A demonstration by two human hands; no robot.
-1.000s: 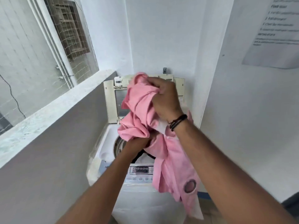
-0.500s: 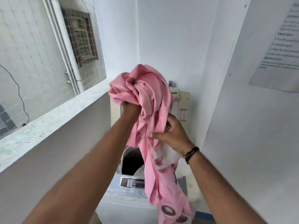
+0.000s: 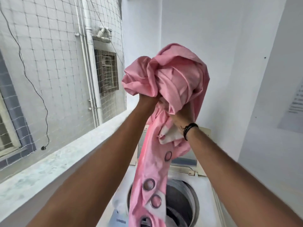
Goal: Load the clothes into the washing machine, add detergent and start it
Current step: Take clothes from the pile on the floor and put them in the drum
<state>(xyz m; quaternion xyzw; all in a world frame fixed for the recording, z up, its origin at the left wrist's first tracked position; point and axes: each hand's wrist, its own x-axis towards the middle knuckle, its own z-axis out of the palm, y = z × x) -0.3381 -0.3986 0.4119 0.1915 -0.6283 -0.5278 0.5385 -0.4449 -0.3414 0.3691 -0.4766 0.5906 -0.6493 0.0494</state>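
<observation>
A netted window (image 3: 107, 72) faces the ledge (image 3: 49, 163); a paper notice (image 3: 293, 102) hangs right.

Pink curtain (image 3: 172, 79) in my grip: smooth cloth, faint sheen (metal eyelets (image 3: 148, 184), shiny). Washing machine (image 3: 206, 187) top: glossy white plastic.

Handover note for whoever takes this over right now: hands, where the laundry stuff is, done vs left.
Left hand: grips the bunched pink curtain from below, held high.
Right hand: grips the same bundle on its right side.
Curtain's eyelet tail hangs down to the open drum of the washing machine; lid up. Some laundry seems to be inside already.
Done: lid open, curtain over the drum.
Left: lower the curtain in, add detergent (none in view), close, start.
</observation>
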